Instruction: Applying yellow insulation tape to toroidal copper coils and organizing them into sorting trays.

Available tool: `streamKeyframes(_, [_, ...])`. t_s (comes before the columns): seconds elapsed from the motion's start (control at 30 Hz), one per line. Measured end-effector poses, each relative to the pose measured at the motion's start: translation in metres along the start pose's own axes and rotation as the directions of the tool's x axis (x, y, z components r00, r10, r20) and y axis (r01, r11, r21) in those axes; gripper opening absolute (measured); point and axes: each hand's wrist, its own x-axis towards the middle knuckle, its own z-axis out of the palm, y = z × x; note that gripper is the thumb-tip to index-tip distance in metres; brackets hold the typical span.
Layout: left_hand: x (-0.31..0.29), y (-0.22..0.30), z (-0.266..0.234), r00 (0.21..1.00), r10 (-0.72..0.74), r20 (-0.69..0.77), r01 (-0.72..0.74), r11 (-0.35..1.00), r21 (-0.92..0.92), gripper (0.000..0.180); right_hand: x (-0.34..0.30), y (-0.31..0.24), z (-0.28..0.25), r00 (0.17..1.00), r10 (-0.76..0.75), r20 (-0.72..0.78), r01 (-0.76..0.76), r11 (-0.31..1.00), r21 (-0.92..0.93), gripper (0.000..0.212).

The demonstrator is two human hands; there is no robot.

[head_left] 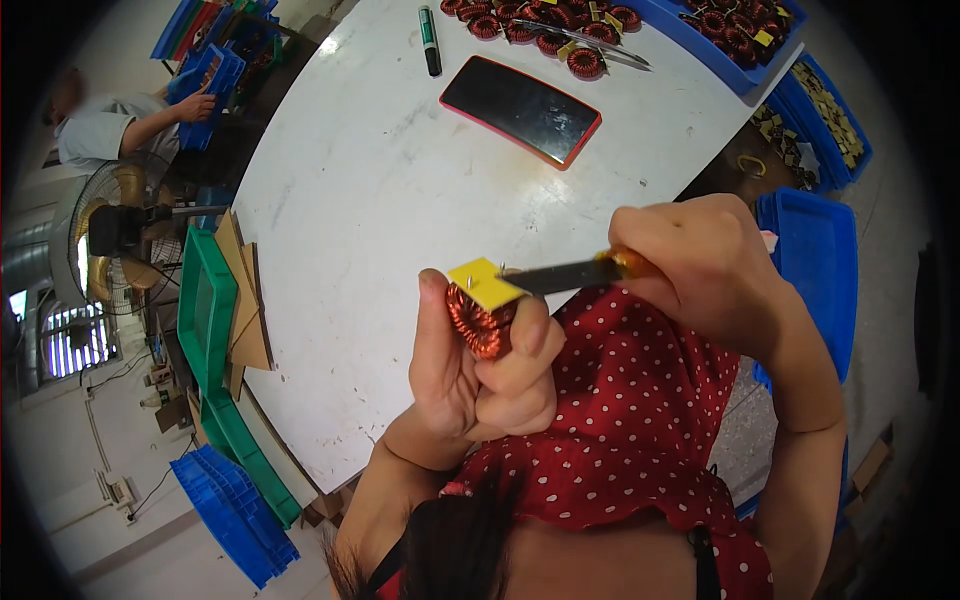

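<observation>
Between the thumb and fingers of my left hand is a copper-wound toroidal coil. A yellow square plate lies across the coil's top, with short metal pins poking up through it. My right hand is closed around the amber handle of a tool with a flat dark blade. The blade's tip meets the plate's right side near a pin; its exact kind of tool is hard to make out. Most of the handle is hidden inside my fist.
On the white table lie a red-edged phone, a green-and-black marker, tweezers and several more coils. A blue bin of coils sits far right. Green trays and a fan stand left, near another person.
</observation>
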Motion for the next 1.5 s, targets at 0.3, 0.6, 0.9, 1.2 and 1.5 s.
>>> streamKeyframes(0.3, [-0.003,-0.011,0.001,0.987,-0.154,-0.048,0.156,0.986,0.053,0.072,0.014,0.014,0.007,0.897,0.255,-0.362,-0.338,0.922,-0.188,0.016])
streamKeyframes(0.6, [-0.003,-0.006,-0.004,0.999,-0.040,-0.010,0.041,0.994,0.098,0.075,-0.006,-0.005,-0.006,0.987,0.084,0.133,-0.110,0.973,0.202,0.022])
streamKeyframes(0.9, [-0.002,-0.015,-0.003,0.978,0.010,-0.206,-0.008,1.000,0.007,0.069,-0.001,0.007,0.019,0.975,0.121,-0.186,-0.157,0.969,-0.193,0.016])
streamKeyframes(1.2, [0.004,-0.015,-0.012,0.898,0.428,-0.104,-0.160,0.537,0.828,0.053,-0.011,0.010,0.010,0.930,0.341,-0.138,-0.303,0.922,0.240,0.016])
streamKeyframes(1.5, [0.002,-0.014,-0.019,0.894,0.445,-0.056,-0.159,0.431,0.888,0.051,-0.010,0.002,0.002,0.990,0.097,0.102,-0.112,0.982,0.155,0.023])
